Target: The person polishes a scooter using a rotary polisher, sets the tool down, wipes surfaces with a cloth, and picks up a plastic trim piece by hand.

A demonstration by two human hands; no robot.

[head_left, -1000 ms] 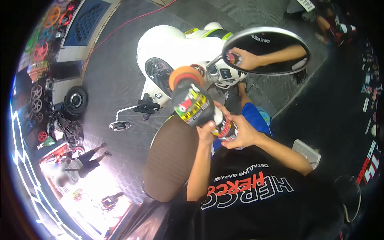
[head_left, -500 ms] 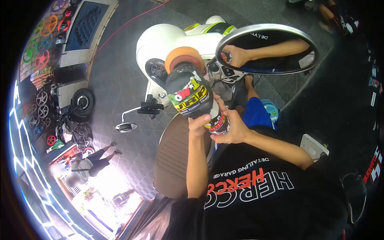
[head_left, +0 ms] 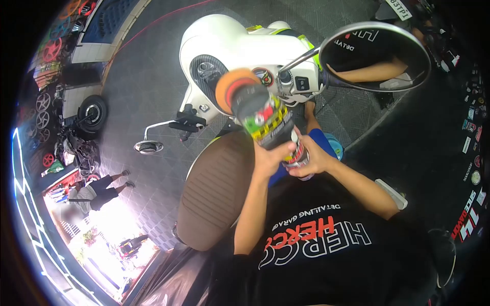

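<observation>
Left hand (head_left: 270,160) grips a handheld polisher (head_left: 265,120) around its middle, thumb laid across the casing; the right hand (head_left: 314,158) is wrapped round the lower end. From the hands the tool slants toward eleven o'clock, ending in an orange pad (head_left: 229,92), slightly blurred, that overlaps the white scooter (head_left: 229,46); whether the two touch cannot be told. A brown ribbed seat (head_left: 214,191) lies at eight o'clock, beside the left forearm. One round mirror (head_left: 377,57) stands between one and two, the smaller mirror (head_left: 148,147) at nine.
</observation>
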